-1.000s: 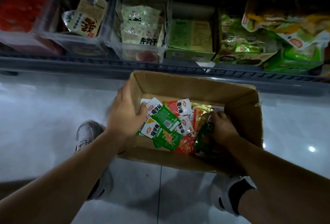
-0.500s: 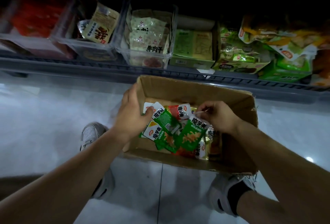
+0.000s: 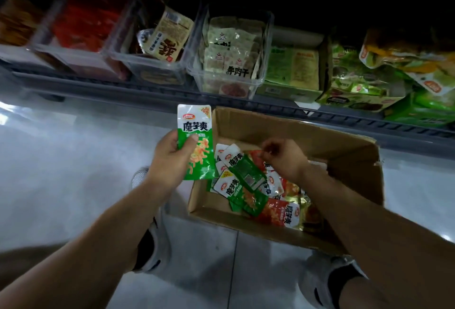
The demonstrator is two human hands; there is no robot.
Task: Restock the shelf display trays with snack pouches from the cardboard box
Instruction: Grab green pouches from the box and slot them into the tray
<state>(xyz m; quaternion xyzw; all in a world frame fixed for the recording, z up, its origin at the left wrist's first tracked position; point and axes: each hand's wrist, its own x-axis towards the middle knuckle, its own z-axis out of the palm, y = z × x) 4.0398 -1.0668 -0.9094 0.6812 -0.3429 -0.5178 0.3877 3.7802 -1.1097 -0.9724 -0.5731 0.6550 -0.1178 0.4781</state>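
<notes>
**Desk:** Which hand has the pouch?

**Me:** My left hand [image 3: 170,163]. I've got the green pouch [image 3: 197,134] upright, thumb pressed across its front and fingers curled behind it. It's just outside the left wall of the cardboard box [image 3: 327,143], held up off the floor.

**Desk:** And the right?

**Me:** My right hand [image 3: 285,158] hangs over the open box with its fingers curled. The tips are down by the corner of a red pouch [image 3: 256,158]. I can't tell whether they pinch anything — they blur into the packets there.

**Desk:** What's in the box?

**Me:** A loose heap of snack pouches [image 3: 246,195], green and red, overlapping one another. The far part of the box bottom is bare cardboard.

**Desk:** And the shelf?

**Me:** The shelf rail [image 3: 157,92] runs across just behind the box. A clear tray [image 3: 221,86] straight beyond the box holds pale packets. The second clear tray [image 3: 147,67], to its left, holds a tan pack leaning at a tilt. To the right sits a green carton [image 3: 293,69], with loose green bags further along.

**Desk:** Where's the box standing?

**Me:** On the pale tiled floor [image 3: 61,173] — my grey shoe [image 3: 155,247] is beside its near-left corner.
</notes>
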